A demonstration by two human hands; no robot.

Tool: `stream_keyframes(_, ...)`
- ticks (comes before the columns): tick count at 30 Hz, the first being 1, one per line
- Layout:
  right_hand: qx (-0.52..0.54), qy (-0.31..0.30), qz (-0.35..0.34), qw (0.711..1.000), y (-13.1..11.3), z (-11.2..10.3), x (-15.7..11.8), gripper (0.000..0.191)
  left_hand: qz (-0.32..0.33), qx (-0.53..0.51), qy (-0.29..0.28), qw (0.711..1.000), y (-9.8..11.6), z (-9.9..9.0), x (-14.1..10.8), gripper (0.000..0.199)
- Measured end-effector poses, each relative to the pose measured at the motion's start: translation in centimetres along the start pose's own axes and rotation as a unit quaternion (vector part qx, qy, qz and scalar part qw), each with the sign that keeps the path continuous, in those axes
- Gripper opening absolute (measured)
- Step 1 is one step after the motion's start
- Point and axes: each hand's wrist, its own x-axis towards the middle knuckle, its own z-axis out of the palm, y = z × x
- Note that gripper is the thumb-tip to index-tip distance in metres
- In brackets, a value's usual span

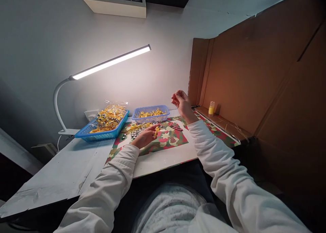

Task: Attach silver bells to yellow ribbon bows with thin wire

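My left hand [146, 137] is low over the patterned mat [168, 139], its fingers closed on a small yellow piece [156, 132]. My right hand [182, 102] is raised above the mat's back right part, thumb and fingertips pinched together; whatever they hold is too small to make out. Silver beads [134, 133] lie beside my left hand, with yellow strands [139, 126] just behind them. Red-handled snips [175, 128] rest on the mat between the two hands.
A blue basket [118, 133] heaped with yellow pieces and silver beads stands left. Behind the mat is a purple-blue basket [150, 119] of yellow pieces. A lit lamp [112, 61] arches over the left. A yellow bottle [211, 109] stands near the cardboard wall [254, 70].
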Motion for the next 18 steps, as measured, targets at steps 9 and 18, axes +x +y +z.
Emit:
stream_keyframes(9,0.003,0.027,-0.008,1.000,0.1,-0.8,0.2,0.026,-0.024,-0.007,0.013,1.000,0.4,0.3,-0.4,0.042)
stream_keyframes(18,0.023,0.069,-0.013,0.997,-0.4,-2.8,0.7,0.029,0.036,0.285,0.048,0.957,-1.1,0.0,0.5,0.020)
